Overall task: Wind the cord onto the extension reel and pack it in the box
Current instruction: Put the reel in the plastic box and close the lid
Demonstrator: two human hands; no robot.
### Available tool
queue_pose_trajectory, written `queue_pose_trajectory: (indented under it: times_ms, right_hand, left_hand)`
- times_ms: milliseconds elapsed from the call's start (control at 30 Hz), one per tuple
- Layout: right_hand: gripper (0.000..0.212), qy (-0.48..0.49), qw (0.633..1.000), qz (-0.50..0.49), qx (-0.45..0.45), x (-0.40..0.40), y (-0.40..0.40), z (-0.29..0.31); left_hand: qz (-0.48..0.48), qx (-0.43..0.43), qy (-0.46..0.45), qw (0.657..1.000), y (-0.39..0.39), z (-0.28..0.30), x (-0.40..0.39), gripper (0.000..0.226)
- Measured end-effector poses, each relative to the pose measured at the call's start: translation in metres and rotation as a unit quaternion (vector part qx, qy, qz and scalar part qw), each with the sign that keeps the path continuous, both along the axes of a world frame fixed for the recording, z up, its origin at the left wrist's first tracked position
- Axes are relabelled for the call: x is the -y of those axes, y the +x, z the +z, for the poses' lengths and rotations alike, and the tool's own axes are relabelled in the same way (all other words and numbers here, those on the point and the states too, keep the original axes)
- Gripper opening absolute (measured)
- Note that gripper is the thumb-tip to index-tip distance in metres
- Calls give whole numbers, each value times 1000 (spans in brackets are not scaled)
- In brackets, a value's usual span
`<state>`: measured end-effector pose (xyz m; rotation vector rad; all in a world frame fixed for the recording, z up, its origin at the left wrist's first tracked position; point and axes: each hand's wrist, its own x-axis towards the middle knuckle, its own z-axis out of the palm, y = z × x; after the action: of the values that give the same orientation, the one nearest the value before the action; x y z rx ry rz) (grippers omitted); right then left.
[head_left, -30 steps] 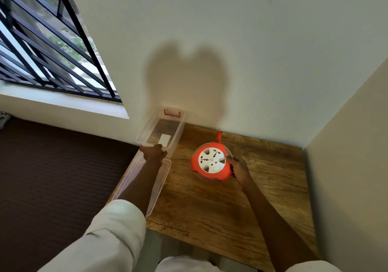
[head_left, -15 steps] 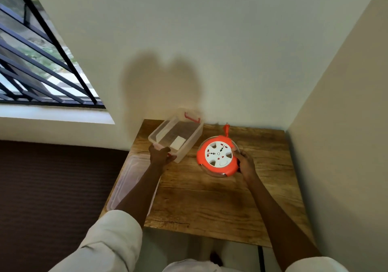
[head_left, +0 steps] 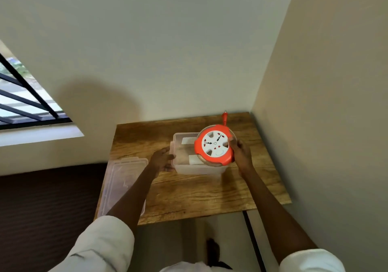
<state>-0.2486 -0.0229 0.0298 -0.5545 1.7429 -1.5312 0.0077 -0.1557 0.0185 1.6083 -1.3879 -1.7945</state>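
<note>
My right hand (head_left: pixel 241 153) grips the right edge of an orange extension reel (head_left: pixel 214 144) with a white socket face, holding it tilted over the right part of a clear plastic box (head_left: pixel 181 162). The reel's orange plug (head_left: pixel 224 117) sticks out past its far side. The box stands open on the wooden table (head_left: pixel 199 192). My left hand (head_left: pixel 162 160) holds the box's left end, fingers curled round its rim. White labels show through the box's bottom.
The box's clear lid (head_left: pixel 121 185) lies flat at the table's left edge, partly under my left forearm. Walls close in behind and to the right of the table. A barred window (head_left: pixel 25 101) is at the left.
My left hand pulled the box from the back left toward the table's middle. My right hand lifted the reel and carried it over the box. The camera view swung to the right.
</note>
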Motion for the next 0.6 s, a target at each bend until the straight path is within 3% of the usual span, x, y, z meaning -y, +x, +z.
queue_pose_trajectory:
  times_ms: [200, 433, 600]
  right_hand:
    - [31, 32, 987, 59, -145, 13, -5, 18]
    - [32, 57, 964, 186, -183, 37, -2, 26]
    - [41, 121, 889, 341, -282, 63, -5, 25]
  left_hand:
    - [3, -41, -1, 999, -1, -3, -20, 51]
    - [70, -57, 14, 996, -1, -17, -31, 48]
    - [95, -40, 4, 995, -4, -19, -28, 45]
